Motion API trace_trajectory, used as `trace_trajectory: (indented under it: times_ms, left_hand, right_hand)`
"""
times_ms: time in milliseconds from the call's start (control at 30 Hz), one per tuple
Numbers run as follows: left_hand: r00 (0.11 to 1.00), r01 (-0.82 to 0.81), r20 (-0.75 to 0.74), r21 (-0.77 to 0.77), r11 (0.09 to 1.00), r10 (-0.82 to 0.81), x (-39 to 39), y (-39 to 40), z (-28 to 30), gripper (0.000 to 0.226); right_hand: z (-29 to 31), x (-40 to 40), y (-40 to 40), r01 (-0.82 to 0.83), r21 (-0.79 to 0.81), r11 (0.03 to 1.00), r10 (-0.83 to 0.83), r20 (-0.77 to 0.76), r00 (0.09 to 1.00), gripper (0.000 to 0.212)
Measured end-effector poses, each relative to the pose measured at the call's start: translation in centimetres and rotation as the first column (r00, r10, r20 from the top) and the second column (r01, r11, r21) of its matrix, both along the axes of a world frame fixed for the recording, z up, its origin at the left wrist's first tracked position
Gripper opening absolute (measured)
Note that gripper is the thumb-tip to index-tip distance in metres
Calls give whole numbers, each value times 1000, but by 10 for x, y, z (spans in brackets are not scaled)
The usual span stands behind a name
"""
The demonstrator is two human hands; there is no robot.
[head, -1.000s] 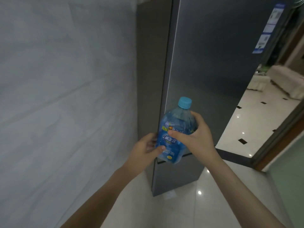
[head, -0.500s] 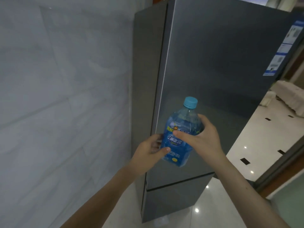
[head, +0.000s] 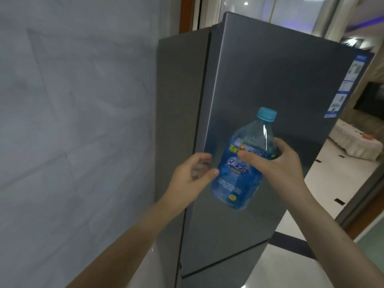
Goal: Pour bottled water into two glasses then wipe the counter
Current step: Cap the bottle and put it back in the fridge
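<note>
Leftmost: pale grey marble-look tiled wall (head: 72, 121), filling the left of the view, faint grout lines slanting across.

Next: bare left forearm rising from the bottom edge to the left hand (head: 192, 177), fingers curled at the left edge of the refrigerator door, thumb tip just touching the lower label of the bottle; whether the fingers actually grip the door edge cannot be told, that area being blurred.

Centre: tall dark grey brushed-metal refrigerator (head: 270, 75), two doors, upper and lower, parted by a thin dark seam low in the view; side panel standing close to the wall; strip of white and blue paper stickers (head: 340, 88) down its upper right edge.

Centre, in front of the upper door: clear plastic water bottle with a blue printed label and a light blue screw cap (head: 239, 169), cap on, held in the air and tilted with its cap toward the upper right, clear of any surface.

Right of centre: right hand (head: 278, 169), wrapped round the bottle's shoulder, thumb across the front of the label, fingers curled behind.

Far right: glossy white tiled floor with small black diamond insets (head: 342, 183); pale cushioned sofa (head: 357, 142) beyond; brown wooden door frame (head: 365, 215) at the lower right.
</note>
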State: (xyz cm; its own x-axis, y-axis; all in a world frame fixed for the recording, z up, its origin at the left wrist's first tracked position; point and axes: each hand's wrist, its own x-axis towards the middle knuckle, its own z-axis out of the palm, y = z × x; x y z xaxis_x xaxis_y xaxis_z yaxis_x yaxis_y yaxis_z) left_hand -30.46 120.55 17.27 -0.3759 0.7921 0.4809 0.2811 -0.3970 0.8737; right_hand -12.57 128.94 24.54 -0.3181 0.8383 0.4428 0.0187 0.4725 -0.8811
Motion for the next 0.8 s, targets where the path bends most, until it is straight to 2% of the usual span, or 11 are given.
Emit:
trace_trajectory:
  times_ms: [100, 167, 267, 367, 567, 800]
  left_hand:
    - [976, -216, -18, 88, 972, 219, -19, 13, 8, 44]
    - [950, -307, -48, 62, 950, 310, -28, 24, 9, 51]
    - [949, -311, -58, -26, 950, 309, -33, 40, 5, 66]
    - [939, -334, -103, -25, 942, 330, -33, 52, -3, 72]
    - [917, -365, -184, -29, 931, 354, -35, 64, -5, 68]
    - [902, -390, -204, -3, 921, 381, -42, 68, -4, 65]
  right_hand:
    - [6, -2, 0, 19, -11, 1000, -19, -10, 1000, 48]
    - [8, -3, -3, 40, 4, 999, -40, -1, 999, 49]
    - [6, -4, -6, 71, 15, 997, -72, 8, 997, 50]
    - [4, -4, -9, 103, 10, 995, -103, 15, 995, 51]
    - [-4, -2, -17, 143, -16, 990, -143, 20, 990, 62]
    - [-11, 3, -27, 187, -37, 982, -186, 37, 982, 56]
